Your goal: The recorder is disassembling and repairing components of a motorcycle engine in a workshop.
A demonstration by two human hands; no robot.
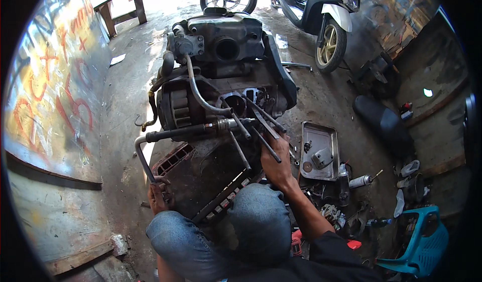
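A dismantled engine stands on the floor before me, with long metal studs sticking out toward me around an opening. A bent grey metal pipe with a black sleeve and a silver fitting runs across its near side toward the studs. My left hand is closed around the pipe's lower end, beside my knee. Among the stud ends, my right hand is closed next to a flat metal strip; what its fingers hold is partly hidden.
A metal tray with parts lies right of the engine, near a spray can and scattered tools. Farther right are a black motorcycle seat and a teal plastic chair. A scooter stands behind; a painted wall bounds the left.
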